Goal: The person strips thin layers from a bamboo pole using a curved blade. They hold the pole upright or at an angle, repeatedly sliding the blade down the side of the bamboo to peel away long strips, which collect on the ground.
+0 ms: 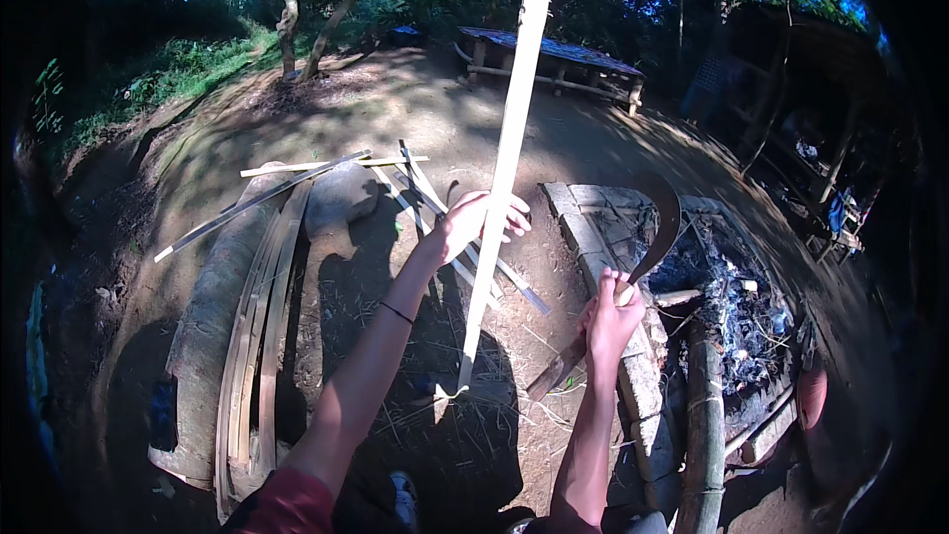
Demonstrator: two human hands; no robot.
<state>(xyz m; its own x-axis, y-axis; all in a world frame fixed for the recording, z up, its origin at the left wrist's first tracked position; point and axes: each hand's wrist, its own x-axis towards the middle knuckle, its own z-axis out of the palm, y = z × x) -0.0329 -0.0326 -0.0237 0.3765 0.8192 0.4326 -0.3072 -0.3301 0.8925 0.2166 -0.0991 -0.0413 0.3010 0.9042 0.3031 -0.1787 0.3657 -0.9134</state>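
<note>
A long pale strip of split wood or bamboo (508, 153) stands nearly upright in front of me, its lower end close to the ground. My left hand (463, 227) is at its middle, the fingers showing past the strip's right side. In my right hand (611, 318) is a sickle (664, 227), gripped with the fingers wrapped round it. Its dark hooked blade curves up and away, and a brown straight part (557, 368) reaches down to the left below the fist. The sickle is apart from the strip, to its right.
Several cut strips (259, 326) lean along a log (213, 336) at the left, near a rounded stone (341, 196). Right of me, a block-edged fire pit (583, 227) holds ash, with a bamboo pole (704, 425) across its near part. A low bamboo platform (563, 57) stands farther back.
</note>
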